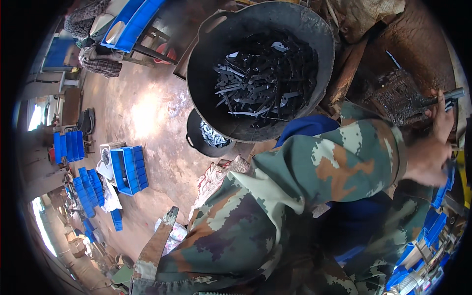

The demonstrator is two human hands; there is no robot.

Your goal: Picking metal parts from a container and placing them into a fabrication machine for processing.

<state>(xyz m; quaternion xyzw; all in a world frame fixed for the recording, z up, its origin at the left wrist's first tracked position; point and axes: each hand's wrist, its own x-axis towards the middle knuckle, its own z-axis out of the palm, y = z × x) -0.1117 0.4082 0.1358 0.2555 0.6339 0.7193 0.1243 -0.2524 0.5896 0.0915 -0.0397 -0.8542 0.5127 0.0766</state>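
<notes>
My left hand (427, 161) comes out of a camouflage sleeve (339, 157) at the far right. Motion smears its fingers, so I cannot make out whether it holds anything. Just beyond it, my right hand (441, 120) has its fingers bent round a metal rod (453, 93). Its wrist is partly hidden behind the left hand. Beside the rod lies a dark, oily metal block (400, 96) on a wet brown work surface (425, 54). A large black tub (196, 81) holds many dark, flat metal pieces (265, 78) to the left of the hands.
Below the big tub stands a smaller black tub (194, 142) of pale metal pieces. Blue bins (129, 169) rest on the floor at left. A blue tray (132, 22) sits on a stand at upper left. More blue bins (432, 228) lie at lower right.
</notes>
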